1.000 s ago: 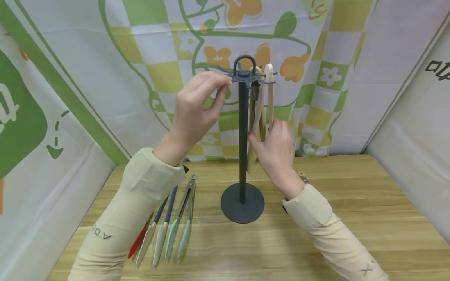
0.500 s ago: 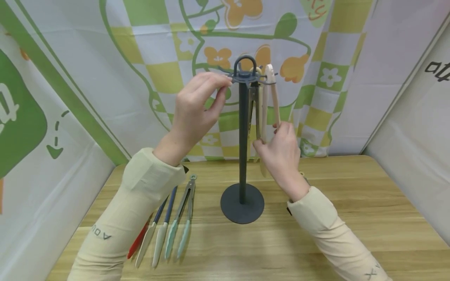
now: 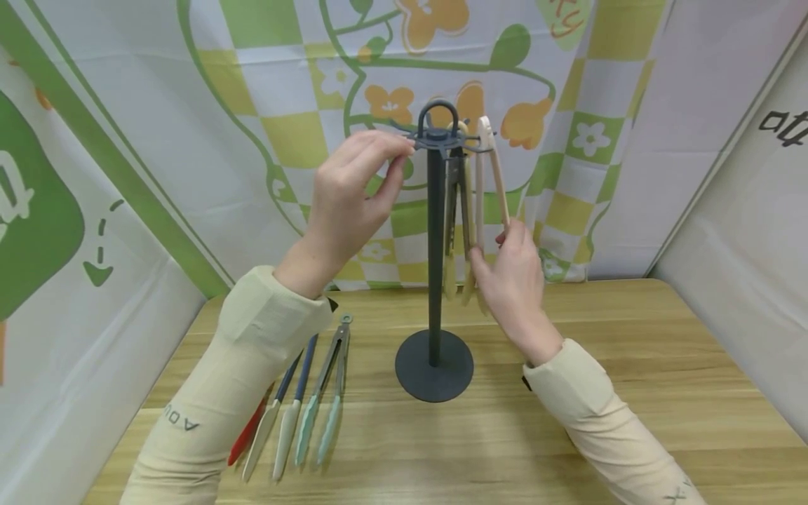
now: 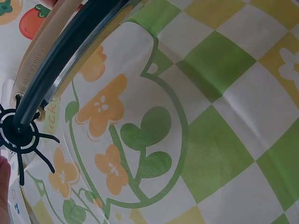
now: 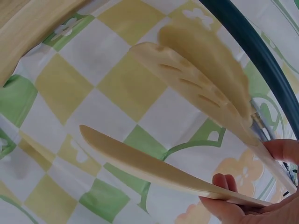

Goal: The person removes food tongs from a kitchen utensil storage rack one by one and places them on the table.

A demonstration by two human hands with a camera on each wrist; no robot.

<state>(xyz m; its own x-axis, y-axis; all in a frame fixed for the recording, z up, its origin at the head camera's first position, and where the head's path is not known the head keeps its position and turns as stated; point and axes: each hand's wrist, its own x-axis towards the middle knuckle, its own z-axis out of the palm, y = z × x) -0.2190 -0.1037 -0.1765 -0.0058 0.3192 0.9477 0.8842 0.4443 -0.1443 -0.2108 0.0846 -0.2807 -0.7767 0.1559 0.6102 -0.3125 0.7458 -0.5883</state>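
A dark metal rack (image 3: 435, 245) with a round base and a ring of hooks stands mid-table. My left hand (image 3: 350, 189) pinches a hook at the rack's left side with thumb and fingertips. Beige tongs (image 3: 500, 182) hang from a hook on the right. My right hand (image 3: 514, 280) holds their arms, thumb on one and fingers round the other; in the right wrist view the tongs' arms (image 5: 154, 170) stand spread apart. Behind them hang metal tongs with yellow tips (image 5: 210, 65). The left wrist view shows the rack's hub (image 4: 18, 133) from above.
On the wooden table (image 3: 631, 379), left of the rack, lie tongs with mint tips (image 3: 328, 421), blue-handled tongs with pale tips (image 3: 287, 435) and a red-tipped utensil (image 3: 247, 435) partly hidden by the left sleeve. A patterned cloth (image 3: 284, 140) hangs behind.
My right hand has moved right and slightly down, swinging the beige tongs' arms rightward and apart. The yellow-tipped tongs show more. My left hand stays at the hook.
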